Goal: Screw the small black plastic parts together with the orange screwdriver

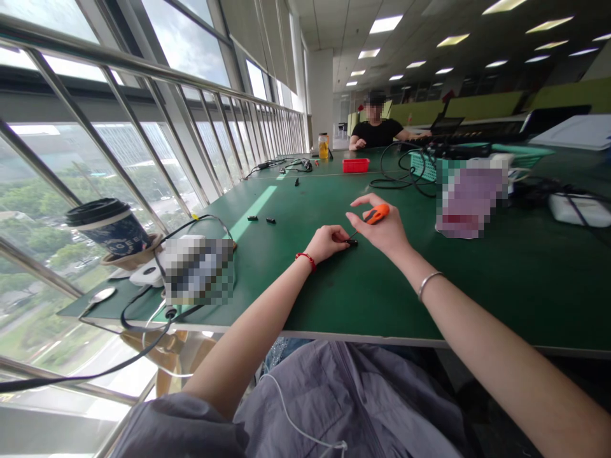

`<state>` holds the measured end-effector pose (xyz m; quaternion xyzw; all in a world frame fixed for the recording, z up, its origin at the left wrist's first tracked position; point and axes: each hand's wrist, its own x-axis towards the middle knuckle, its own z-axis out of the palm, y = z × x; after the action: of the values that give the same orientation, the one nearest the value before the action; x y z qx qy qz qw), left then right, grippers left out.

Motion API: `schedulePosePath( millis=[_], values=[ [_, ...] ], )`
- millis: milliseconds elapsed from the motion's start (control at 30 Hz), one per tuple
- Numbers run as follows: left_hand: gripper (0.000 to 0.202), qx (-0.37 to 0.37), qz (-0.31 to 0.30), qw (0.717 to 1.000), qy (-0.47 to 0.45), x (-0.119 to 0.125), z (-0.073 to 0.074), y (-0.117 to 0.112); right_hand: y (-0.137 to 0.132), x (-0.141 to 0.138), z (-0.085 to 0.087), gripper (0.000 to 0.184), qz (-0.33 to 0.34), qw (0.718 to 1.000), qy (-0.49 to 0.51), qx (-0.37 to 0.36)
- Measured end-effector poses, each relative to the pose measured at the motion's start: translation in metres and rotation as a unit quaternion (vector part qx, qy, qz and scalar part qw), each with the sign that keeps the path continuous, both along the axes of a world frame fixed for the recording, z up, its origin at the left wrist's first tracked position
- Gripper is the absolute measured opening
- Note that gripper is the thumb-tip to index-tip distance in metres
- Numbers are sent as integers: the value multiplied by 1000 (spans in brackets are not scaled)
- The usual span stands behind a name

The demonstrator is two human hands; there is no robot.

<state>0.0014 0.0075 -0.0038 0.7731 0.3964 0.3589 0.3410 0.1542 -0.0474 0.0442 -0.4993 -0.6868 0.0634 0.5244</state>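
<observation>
My right hand [382, 230] is closed around the orange and black handle of a screwdriver [378, 214]. Its thin shaft slants down and left to a small black part [352, 243] on the green table [296, 299]. The fingertips of my left hand [327, 244] pinch that small black part and keep it against the tabletop. Whether the tip sits inside the part is too small to tell. Two more small black pieces, one [252, 218] beside the other [271, 221], lie further off to the left.
A paper cup [112, 232] in a carrier, cables and a spoon-like object [101, 295] are at the left by the railing. A red tray [356, 165], a jar [323, 146] and a teal basket [424, 164] stand further back. A person [377, 130] sits across the table.
</observation>
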Motion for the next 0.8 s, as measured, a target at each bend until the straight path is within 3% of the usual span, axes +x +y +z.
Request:
schedulePosePath(
  millis=[67, 267, 400, 500, 800],
  values=[
    [8, 1, 2, 1000, 2, 0, 0, 0, -1, -1, 1, 22, 13, 1000, 5, -2],
    [8, -1, 5, 1000, -3, 0, 3, -4, -2, 0, -1, 42, 35, 999, 2, 13],
    [8, -5, 7, 1000, -5, 1, 3, -4, -2, -1, 0, 29, -15, 1000, -16, 9],
    [8, -12, 3, 1000, -12, 1, 3, -3, -1, -2, 1, 19, -4, 1000, -7, -8],
    [8, -17, 8, 1000, -14, 1, 3, -2, 1, 0, -2, 32, 59, 998, -13, 19]
  ],
)
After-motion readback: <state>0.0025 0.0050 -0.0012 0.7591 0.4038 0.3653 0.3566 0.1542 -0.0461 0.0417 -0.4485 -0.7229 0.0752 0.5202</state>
